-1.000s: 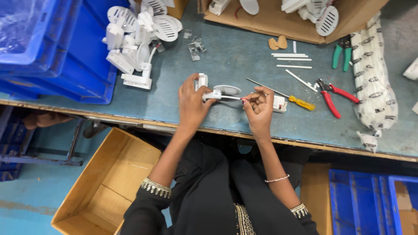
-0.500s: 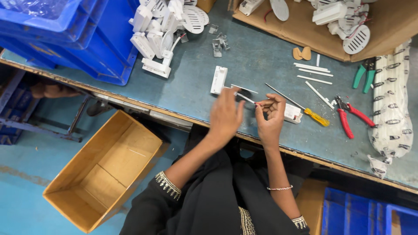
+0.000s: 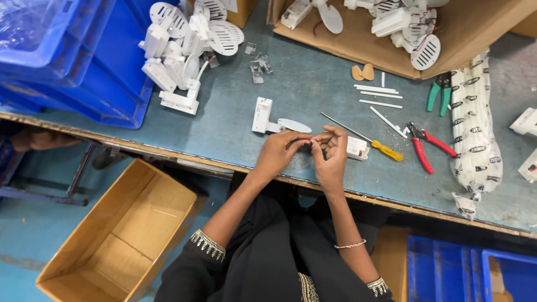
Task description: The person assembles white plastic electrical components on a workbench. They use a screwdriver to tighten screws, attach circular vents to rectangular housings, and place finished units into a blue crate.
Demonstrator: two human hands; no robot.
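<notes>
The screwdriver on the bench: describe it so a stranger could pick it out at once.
Start at the blue-grey workbench and find the person's right hand near its front edge. Just right of that hand lies the screwdriver, slanting across the top. Its thin bare metal shaft and short yellow handle set it apart from the red-handled pliers beside it.

The person wears a black garment whose long sleeves are pushed up above the elbows, leaving the forearms bare. Each sleeve ends in a cuff (image 3: 207, 245) trimmed with a band of pale beaded or embroidered edging, the second at about five o'clock from the first. A similar pale embroidered strip runs down the front. A thin silver bracelet (image 3: 350, 244) circles the right wrist.
</notes>
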